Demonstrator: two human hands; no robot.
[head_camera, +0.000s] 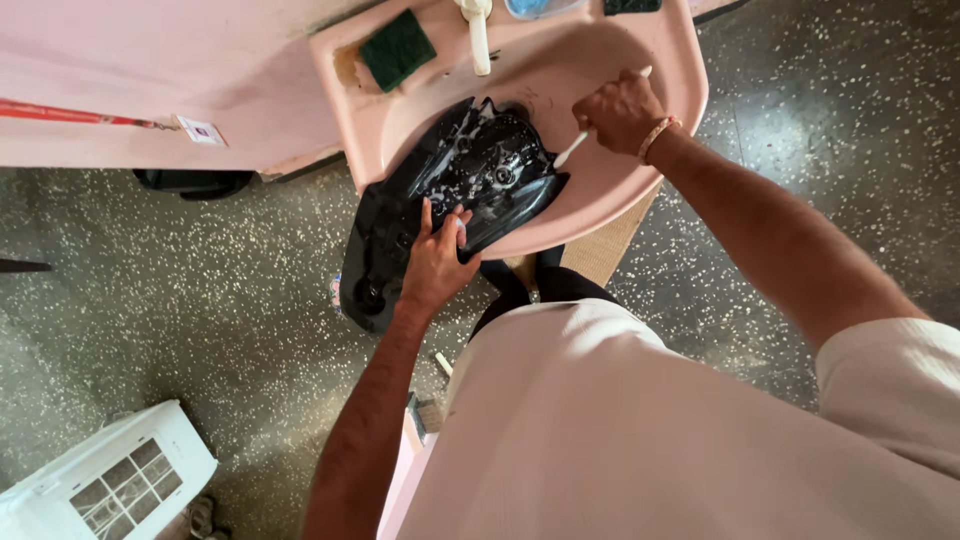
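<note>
Looking from near to far: a white grille unit (110, 480) stands on the speckled floor (200, 330) at lower left, well apart from the work. The left hand (437, 262) lies flat, fingers spread, on the lower half of a black moulded panel (450, 195); it presses the panel down and does not close round it. The panel rests tilted, upper part inside the pink sink (660, 150), lower end hanging out over the front rim toward the floor. White suds streak its upper face. The right hand (620, 108) is closed on a white brush (572, 150), whose head touches the panel's upper right edge. Behind, a white tap (478, 35) stands at the sink's back, with a green scouring pad (397, 48) on the ledge to its left.

Judgement: scrubbing of the soaped panel is in hand, at the recessed upper area. The next move calls for steady downward pressure from the left hand so the overhanging panel does not slide out, and short brush strokes along the ribs.
</note>
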